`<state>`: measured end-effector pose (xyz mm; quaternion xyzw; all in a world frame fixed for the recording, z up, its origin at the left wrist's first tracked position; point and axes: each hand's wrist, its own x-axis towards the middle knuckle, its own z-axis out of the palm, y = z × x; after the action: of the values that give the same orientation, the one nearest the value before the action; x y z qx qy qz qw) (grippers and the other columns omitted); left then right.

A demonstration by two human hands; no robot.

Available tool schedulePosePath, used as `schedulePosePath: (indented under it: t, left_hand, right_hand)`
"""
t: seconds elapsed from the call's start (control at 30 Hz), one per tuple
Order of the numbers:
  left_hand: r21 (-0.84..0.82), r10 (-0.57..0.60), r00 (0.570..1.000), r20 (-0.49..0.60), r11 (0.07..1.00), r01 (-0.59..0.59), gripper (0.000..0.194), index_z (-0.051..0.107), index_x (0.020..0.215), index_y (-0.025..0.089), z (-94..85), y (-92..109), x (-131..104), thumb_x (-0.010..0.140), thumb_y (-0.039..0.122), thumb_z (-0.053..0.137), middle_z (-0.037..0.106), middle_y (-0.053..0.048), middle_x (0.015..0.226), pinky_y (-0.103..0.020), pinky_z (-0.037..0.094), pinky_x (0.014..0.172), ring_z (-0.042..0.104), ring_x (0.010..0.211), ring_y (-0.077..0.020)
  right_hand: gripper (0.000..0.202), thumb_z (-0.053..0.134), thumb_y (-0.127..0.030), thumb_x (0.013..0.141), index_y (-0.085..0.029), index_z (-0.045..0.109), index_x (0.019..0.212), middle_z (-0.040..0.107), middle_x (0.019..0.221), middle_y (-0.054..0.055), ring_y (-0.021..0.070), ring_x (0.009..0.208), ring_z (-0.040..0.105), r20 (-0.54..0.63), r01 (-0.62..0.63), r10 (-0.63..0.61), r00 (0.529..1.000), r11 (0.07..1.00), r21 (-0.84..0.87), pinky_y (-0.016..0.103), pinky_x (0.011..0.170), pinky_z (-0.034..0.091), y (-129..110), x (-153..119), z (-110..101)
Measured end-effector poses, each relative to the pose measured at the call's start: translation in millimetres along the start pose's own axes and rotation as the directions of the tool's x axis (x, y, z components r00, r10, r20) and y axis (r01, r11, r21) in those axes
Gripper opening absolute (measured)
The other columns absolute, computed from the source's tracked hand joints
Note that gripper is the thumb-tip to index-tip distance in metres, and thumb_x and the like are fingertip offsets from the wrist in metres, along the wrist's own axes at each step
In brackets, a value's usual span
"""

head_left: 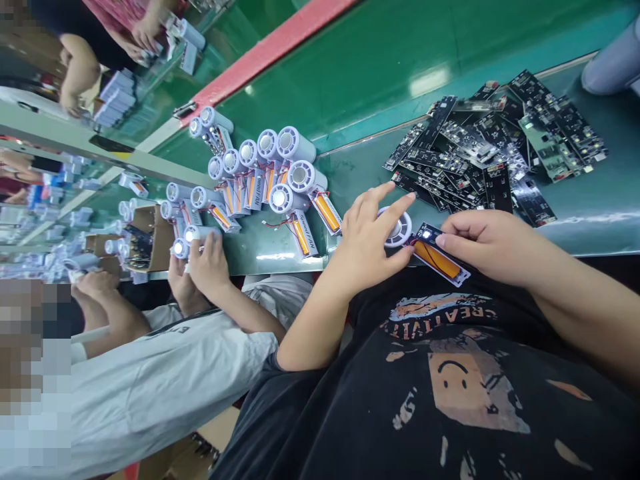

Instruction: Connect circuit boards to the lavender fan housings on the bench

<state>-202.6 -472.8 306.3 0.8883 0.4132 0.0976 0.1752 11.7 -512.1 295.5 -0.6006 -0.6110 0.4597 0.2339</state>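
My left hand (367,243) curves around the round head of a pale lilac handheld fan (399,228), its thumb by the wires at the neck. The fan's handle lies open, showing an orange battery (437,260). My right hand (487,240) is closed, with thumb and fingers pinching a black circuit board (426,233) against the handle near the neck. A small white light shines on that board. Part of the board is hidden under my right fingers. Just beyond my hands lies a heap of black circuit boards (470,150).
Several opened fans (301,175) with orange batteries stand on the green bench (350,160) to the left. A co-worker's hands (207,260) hold a fan farther left, near a cardboard box (157,240). A red rail (270,57) runs behind. A lilac cylinder (613,63) stands far right.
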Motion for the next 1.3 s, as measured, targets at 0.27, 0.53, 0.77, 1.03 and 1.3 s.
schedulePosePath:
  t: [0.27,0.53,0.77,1.03,1.3]
  left_hand:
    - [-0.059,-0.042,0.999,-0.003,0.997,0.042,0.058,0.05,0.141,0.019,-1.7,5,-1,0.085,0.025,0.063,0.051,-0.014,0.148,-0.048,0.04,0.119,0.048,0.141,-0.0291]
    - [0.138,-0.198,0.975,0.097,0.973,0.184,0.03,0.057,0.118,0.016,-6.3,31,19,0.087,0.016,0.058,0.06,-0.013,0.126,-0.048,0.051,0.098,0.057,0.117,-0.0314]
    - [0.121,-0.194,0.98,0.049,0.975,0.187,0.027,0.058,0.117,0.02,1.6,29,21,0.091,0.014,0.054,0.058,-0.012,0.122,-0.051,0.051,0.096,0.054,0.115,-0.0317]
    - [-0.003,-0.01,0.995,0.102,1.0,0.01,0.06,0.046,0.145,0.026,-12.4,9,-1,0.09,0.024,0.067,0.044,-0.011,0.158,-0.056,0.034,0.122,0.04,0.147,-0.0314]
    - [0.047,-0.013,0.999,0.048,0.999,0.011,0.046,0.056,0.138,0.026,-4.9,5,-3,0.093,0.026,0.067,0.06,-0.009,0.14,-0.047,0.044,0.11,0.058,0.127,-0.0273]
  right_hand:
    - [0.033,0.055,-0.043,0.089,-0.022,0.053,0.064,0.05,0.053,-0.003,0.0116,0.05,0.044,0.012,0.034,-0.032,0.999,0.978,-0.207,0.029,0.05,0.029,3,-14,2]
    - [0.037,0.053,-0.044,0.091,-0.023,0.047,0.062,0.047,0.052,-0.002,0.013,0.047,0.039,-0.016,-0.008,0.004,1.0,0.951,-0.31,0.031,0.048,0.025,-1,-22,4]
    - [0.037,0.054,-0.045,0.092,-0.023,0.05,0.063,0.045,0.053,-0.002,0.0133,0.051,0.041,-0.025,0.016,-0.023,0.999,0.967,-0.253,0.031,0.051,0.028,5,-19,3]
    - [0.037,0.057,-0.045,0.089,-0.022,0.051,0.062,0.047,0.054,-0.002,0.012,0.051,0.041,-0.019,0.007,-0.011,1.0,0.985,-0.17,0.03,0.05,0.028,6,-17,4]
    - [0.04,0.056,-0.047,0.091,-0.022,0.051,0.061,0.047,0.053,-0.002,0.0122,0.05,0.041,0.042,0.012,-0.004,0.999,0.983,-0.185,0.03,0.048,0.027,5,-12,-1]
